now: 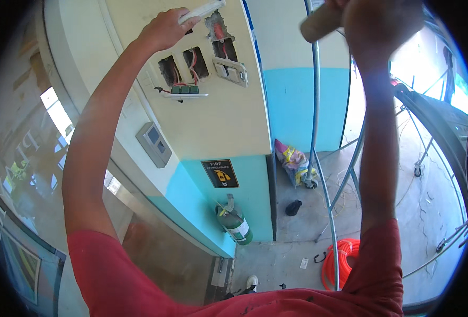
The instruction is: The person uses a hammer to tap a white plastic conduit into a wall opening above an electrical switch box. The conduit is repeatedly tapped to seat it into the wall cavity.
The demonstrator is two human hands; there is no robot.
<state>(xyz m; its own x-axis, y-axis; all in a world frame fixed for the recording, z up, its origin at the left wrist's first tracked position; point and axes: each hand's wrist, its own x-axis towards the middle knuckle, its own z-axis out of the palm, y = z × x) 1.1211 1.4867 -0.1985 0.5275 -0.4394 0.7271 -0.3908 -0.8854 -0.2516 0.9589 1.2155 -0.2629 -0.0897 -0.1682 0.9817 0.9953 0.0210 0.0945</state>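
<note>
My left hand is raised against the cream wall, its fingers closed round a pale, narrow bar whose far end points right, above a rough-edged hole with red conduit inside. Blurred at the upper right, my right hand is lifted high in a fist round a tool with a thick, rounded grey-brown end; its exact kind is unclear. Below my left hand are open wall boxes with red wires. A switch plate hangs from the wires, and a loose metal-edged frame hangs tilted beside it.
A metal scaffold pole stands close on the right. Lower on the wall are a grey access panel, a sign and a green fire extinguisher. An orange hose coil and a colourful sack lie on the floor.
</note>
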